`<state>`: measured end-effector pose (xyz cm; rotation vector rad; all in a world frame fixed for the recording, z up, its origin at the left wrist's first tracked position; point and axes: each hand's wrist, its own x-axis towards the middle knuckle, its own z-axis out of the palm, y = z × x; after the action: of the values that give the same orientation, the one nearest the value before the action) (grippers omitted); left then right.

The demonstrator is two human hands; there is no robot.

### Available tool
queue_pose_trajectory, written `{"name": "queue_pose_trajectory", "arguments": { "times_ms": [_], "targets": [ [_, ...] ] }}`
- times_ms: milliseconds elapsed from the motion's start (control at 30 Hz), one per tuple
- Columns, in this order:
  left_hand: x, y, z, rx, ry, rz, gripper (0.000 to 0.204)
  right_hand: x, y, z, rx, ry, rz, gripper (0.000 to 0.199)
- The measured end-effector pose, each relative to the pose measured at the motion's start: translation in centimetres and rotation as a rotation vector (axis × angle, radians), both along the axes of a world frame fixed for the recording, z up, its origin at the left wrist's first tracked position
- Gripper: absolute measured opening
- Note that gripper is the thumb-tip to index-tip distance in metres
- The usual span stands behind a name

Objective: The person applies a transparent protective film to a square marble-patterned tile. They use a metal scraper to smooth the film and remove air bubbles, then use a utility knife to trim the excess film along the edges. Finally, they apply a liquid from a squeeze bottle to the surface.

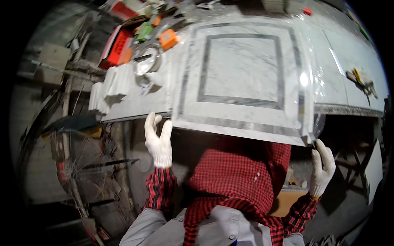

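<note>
A white marble panel (242, 69) with a grey inlaid square frame and grey border strips lies on the worktable in front of me. Clear plastic film (320, 123) hangs by its right side. My left hand (159, 141), in a white knitted glove, is beside the panel's near left corner at the table edge. Its fingers are apart and hold nothing visible. At the near right corner is my right hand (323, 167), also gloved, its fingers closed around a small dark thing that I cannot make out.
White stone strips (117, 88), a tape roll (147, 61), an orange box (168, 39) and a red box (116, 47) crowd the table's left side. A yellow-and-black tool (358, 78) lies at the right. A wire-guarded fan (76, 166) stands on my left.
</note>
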<state>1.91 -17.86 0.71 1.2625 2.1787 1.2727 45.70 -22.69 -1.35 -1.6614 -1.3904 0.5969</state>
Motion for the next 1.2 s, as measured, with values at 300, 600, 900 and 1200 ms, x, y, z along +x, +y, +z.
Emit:
{"name": "queue_pose_trajectory", "arguments": {
  "times_ms": [300, 600, 900, 1200],
  "targets": [
    [-7.5, 9.1, -4.3, -0.068, 0.370, 0.109, 0.080, -1.2, -0.3, 0.0, -0.047, 0.111, -0.177, 0.032],
    [-7.1, 16.7, -3.6, -0.194, 0.519, 0.171, 0.069, 0.7, 0.6, -0.1, 0.020, 0.116, -0.182, 0.030],
    [1.7, 8.2, 0.1, 0.007, -0.290, -0.222, 0.033, 5.1, 11.2, 0.0, 0.144, -0.015, -0.134, 0.031],
    [14.7, 3.2, 4.3, -0.654, -0.543, -0.777, 0.037, 5.3, 17.7, -3.4, 0.318, -0.070, -0.083, 0.033]
  ]
}}
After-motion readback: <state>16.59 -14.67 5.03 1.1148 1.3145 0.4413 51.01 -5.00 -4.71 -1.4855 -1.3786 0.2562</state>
